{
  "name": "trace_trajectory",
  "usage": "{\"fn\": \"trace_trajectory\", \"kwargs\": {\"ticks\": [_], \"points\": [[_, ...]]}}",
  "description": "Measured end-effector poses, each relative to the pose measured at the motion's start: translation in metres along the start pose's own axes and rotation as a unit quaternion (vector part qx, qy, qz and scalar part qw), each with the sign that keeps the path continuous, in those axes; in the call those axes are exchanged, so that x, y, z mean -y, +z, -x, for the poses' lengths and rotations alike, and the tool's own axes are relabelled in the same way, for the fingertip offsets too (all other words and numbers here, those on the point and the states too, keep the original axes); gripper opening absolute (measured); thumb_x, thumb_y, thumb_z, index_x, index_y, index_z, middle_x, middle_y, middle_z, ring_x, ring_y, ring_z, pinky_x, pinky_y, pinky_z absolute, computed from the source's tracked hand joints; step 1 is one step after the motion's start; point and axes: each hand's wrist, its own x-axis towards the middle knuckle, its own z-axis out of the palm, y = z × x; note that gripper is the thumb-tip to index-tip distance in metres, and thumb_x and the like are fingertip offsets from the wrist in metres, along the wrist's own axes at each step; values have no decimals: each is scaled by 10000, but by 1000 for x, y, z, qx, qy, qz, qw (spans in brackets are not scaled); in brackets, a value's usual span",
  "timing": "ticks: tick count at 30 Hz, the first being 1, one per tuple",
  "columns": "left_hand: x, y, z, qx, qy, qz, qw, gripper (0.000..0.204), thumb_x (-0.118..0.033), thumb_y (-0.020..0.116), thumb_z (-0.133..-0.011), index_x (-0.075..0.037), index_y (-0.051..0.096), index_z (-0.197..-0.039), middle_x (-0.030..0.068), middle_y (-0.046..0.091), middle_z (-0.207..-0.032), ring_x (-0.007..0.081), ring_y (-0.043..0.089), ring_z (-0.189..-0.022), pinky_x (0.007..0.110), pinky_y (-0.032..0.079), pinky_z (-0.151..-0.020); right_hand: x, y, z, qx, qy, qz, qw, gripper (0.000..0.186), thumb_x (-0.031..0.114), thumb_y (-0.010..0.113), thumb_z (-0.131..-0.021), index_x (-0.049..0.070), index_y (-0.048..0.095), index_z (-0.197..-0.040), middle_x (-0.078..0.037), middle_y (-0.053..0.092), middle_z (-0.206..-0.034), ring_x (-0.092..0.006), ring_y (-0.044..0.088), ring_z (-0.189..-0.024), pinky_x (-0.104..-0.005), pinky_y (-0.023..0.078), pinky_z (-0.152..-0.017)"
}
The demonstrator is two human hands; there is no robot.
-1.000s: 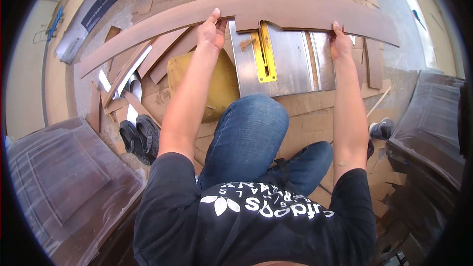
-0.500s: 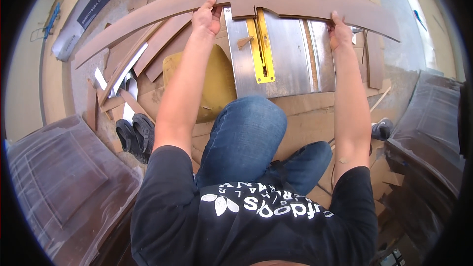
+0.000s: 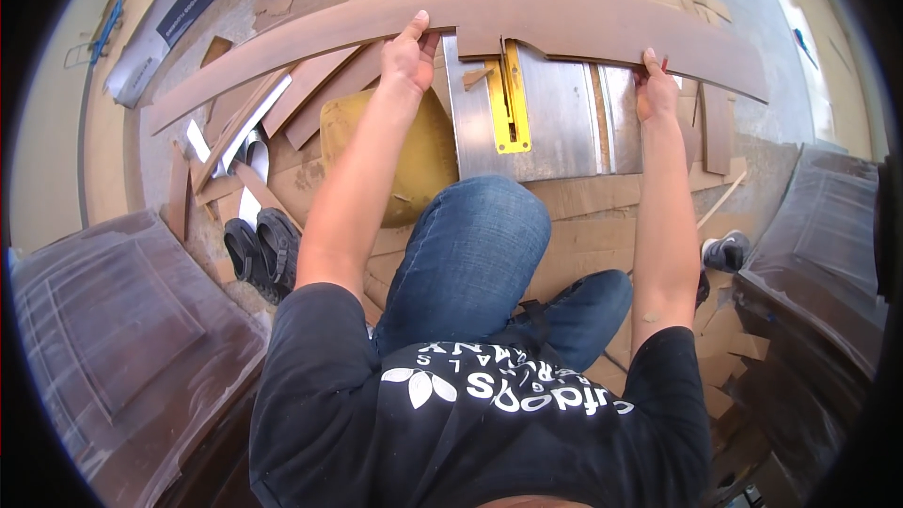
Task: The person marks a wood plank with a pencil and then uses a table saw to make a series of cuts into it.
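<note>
Both my hands hold a long brown wooden floorboard crosswise over a table saw. My left hand is closed on its near edge, left of a cut-out, thumb on top. Farther right, my right hand grips the same edge, with a thin red-tipped stick, perhaps a pencil, showing by its fingers. A step and a narrow slit are cut into the board's near edge. Below the slit lies the saw's yellow throat plate; the blade cannot be made out. Beside the plate rests a small wood offcut.
A yellow rounded seat-like object stands left of the saw, near loose board strips. Dark clogs sit on the left, cardboard covers the floor, and plastic-wrapped brown furniture flanks me. A long box lies far left.
The board has come nearer to me over the saw, both hands still holding it. The red tip now shows at my right hand. The whole view has shifted slightly.
</note>
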Motion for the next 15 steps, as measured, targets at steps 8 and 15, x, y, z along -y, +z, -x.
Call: {"fn": "trace_trajectory", "kwargs": {"ticks": [8,15], "points": [[5,-7,9,0,5,8,1000,372,-12,720,-939,-48,566,-1276,97,653,-1188,241,659,-1064,383,583,-935,-3,-7,14,-4,0,-22,1000,223,157,760,-958,57,632,-1111,-46,693,-1003,-178,647,-877,-326,491,-712],[-8,19,-49,17,14,12,1000,324,-11,720,-935,-17,571,-1222,121,641,-1165,249,654,-1057,364,592,-953,13,30,-26,9,12,7,1000,216,158,766,-952,83,637,-1109,-52,685,-989,-189,639,-817,-343,502,-693]]}}
